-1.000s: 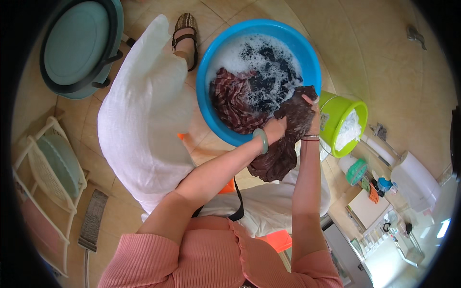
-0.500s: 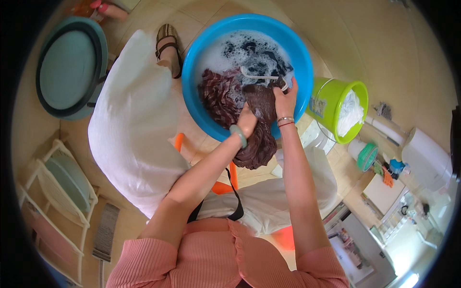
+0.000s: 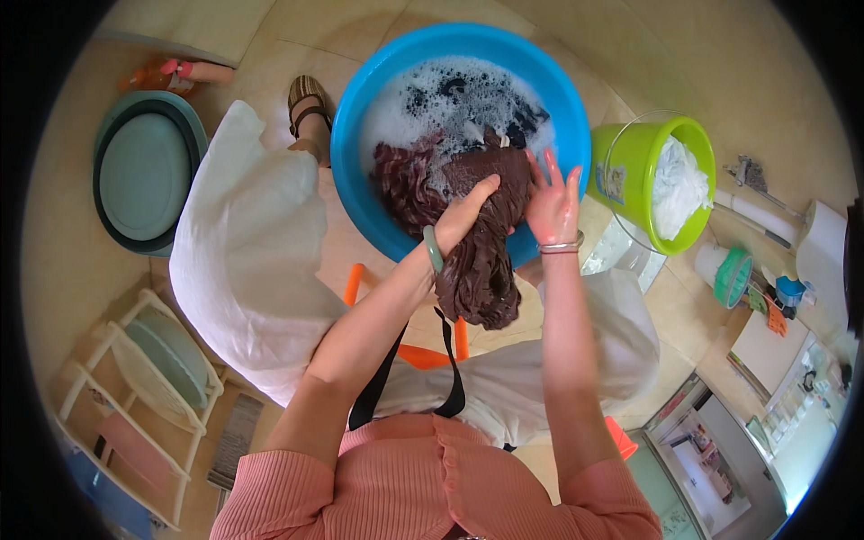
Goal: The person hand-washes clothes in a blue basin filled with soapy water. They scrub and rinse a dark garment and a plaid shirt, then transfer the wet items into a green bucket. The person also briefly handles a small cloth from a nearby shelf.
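Note:
A wet brown garment [image 3: 481, 270] hangs bunched over the near rim of a blue basin [image 3: 360, 193]. My left hand [image 3: 463, 216] is closed around its folds, the thumb lying on top. Just right of the cloth, my right hand [image 3: 552, 209] is open, palm up and wet, with fingers spread; its fingertips are close to the garment's edge. Inside the basin, a dark reddish garment [image 3: 403, 180] lies on the left in soapy water, and dark cloth [image 3: 522, 117] shows through the foam [image 3: 423, 94] at the back.
A green bucket [image 3: 621, 180] holding white cloth [image 3: 677, 193] stands right of the basin. At the left are a grey-green folding basin [image 3: 144, 171] and a white rack [image 3: 171, 459] holding basins. My shod foot [image 3: 310, 103] is beside the blue basin. An orange stool part [image 3: 423, 357] shows below me.
My right hand has let go of the cloth and opened. My left hand has come up onto the folds. A white curved strip that lay across the garment no longer shows.

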